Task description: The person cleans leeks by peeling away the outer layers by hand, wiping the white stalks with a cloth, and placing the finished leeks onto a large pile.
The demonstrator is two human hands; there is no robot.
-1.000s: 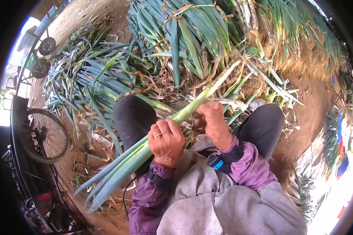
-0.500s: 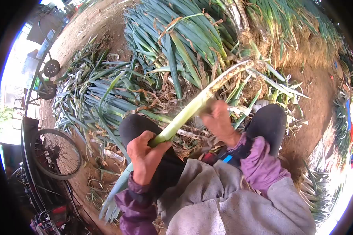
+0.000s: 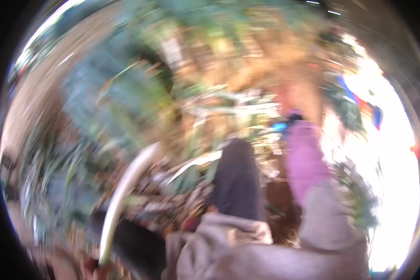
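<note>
At the bottom left edge, my left hand (image 3: pixel 97 270) is closed around the lower end of a leek (image 3: pixel 121 196). The long pale shaft rises from that hand, leaning up and right past my dark-trousered knee. My right arm, in a purple sleeve (image 3: pixel 308 158), stretches away to the upper right. Motion smears my right hand (image 3: pixel 294 95), so its fingers cannot be made out against the brown ground near the roots of piled leeks. A bit of bright blue (image 3: pixel 279 126) shows beside that wrist.
A large heap of green leeks (image 3: pixel 121 88) lies ahead and to the left. More leeks stand with brown roots (image 3: pixel 270 58) outward at the back. Loose trimmed leaves (image 3: pixel 186 172) litter the ground before my knees. Further leeks (image 3: pixel 354 186) lie at the right.
The view has swung right and blurred. My left hand and the leek have dropped lower left; the leek's brown-spotted end now looks pale. My right hand has moved away to the upper right.
</note>
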